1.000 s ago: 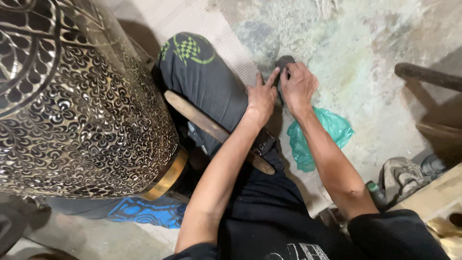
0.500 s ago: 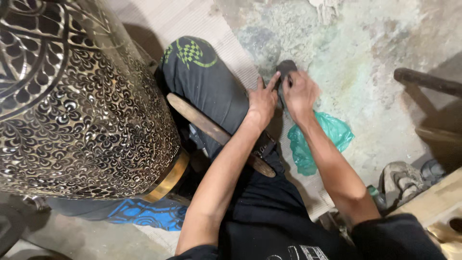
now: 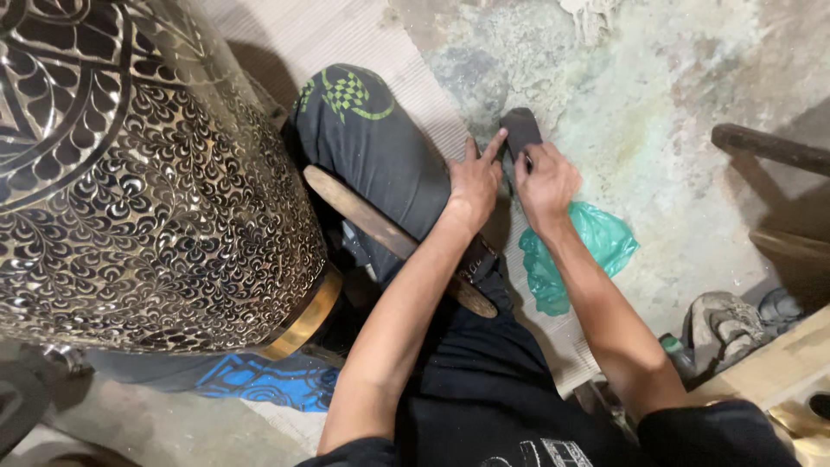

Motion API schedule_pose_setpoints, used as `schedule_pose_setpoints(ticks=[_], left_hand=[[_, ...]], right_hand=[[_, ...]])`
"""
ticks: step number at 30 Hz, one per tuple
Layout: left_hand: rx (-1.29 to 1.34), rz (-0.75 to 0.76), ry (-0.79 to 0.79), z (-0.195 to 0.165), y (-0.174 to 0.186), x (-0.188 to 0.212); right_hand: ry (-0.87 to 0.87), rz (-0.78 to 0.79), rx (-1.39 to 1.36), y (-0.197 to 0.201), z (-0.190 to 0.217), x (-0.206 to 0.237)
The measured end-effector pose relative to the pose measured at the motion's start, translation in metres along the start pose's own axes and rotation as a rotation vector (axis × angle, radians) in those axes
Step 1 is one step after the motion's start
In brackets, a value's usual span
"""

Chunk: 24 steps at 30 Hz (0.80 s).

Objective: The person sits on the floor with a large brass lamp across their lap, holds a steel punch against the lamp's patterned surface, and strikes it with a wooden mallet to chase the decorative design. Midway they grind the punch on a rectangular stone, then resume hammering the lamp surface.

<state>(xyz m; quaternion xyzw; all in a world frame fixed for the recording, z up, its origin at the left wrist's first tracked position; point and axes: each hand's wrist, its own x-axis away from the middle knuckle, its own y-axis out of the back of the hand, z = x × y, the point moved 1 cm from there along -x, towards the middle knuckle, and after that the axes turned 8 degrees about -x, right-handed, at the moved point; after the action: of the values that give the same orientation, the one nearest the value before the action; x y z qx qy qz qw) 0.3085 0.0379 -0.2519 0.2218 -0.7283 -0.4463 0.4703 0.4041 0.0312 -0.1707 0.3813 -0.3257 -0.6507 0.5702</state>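
Note:
A small dark flat block (image 3: 521, 131) lies on the stained floor just past my knee. My right hand (image 3: 546, 180) grips its near end with curled fingers. My left hand (image 3: 474, 183) rests beside it, forefinger stretched out and touching the block's left edge. A wooden-handled tool (image 3: 389, 235) lies across my dark trouser leg (image 3: 372, 147), under my left forearm. A large engraved metal vessel (image 3: 147, 182) with a brass rim stands at my left, untouched.
A crumpled green plastic bag (image 3: 575, 255) lies on the floor under my right forearm. A pale ribbed mat (image 3: 346, 39) runs under my leg. Blue patterned cloth (image 3: 268, 380) lies below the vessel. A dark wooden bar (image 3: 769, 147) and worn shoes (image 3: 735, 324) are at right.
Both hands stay at the dark block with only slight shifts. My left forefinger has stretched out to the block's edge. The view has tilted a little.

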Motion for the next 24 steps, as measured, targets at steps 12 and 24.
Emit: schedule_pose_setpoints(ticks=[12, 24], left_hand=[[0.006, 0.005, 0.0, 0.0, -0.001, -0.001], [0.001, -0.015, -0.002, 0.0, 0.001, 0.0]], right_hand=[[-0.032, 0.002, 0.004, -0.001, -0.002, 0.001], [-0.049, 0.009, 0.018, -0.004, -0.004, -0.005]])
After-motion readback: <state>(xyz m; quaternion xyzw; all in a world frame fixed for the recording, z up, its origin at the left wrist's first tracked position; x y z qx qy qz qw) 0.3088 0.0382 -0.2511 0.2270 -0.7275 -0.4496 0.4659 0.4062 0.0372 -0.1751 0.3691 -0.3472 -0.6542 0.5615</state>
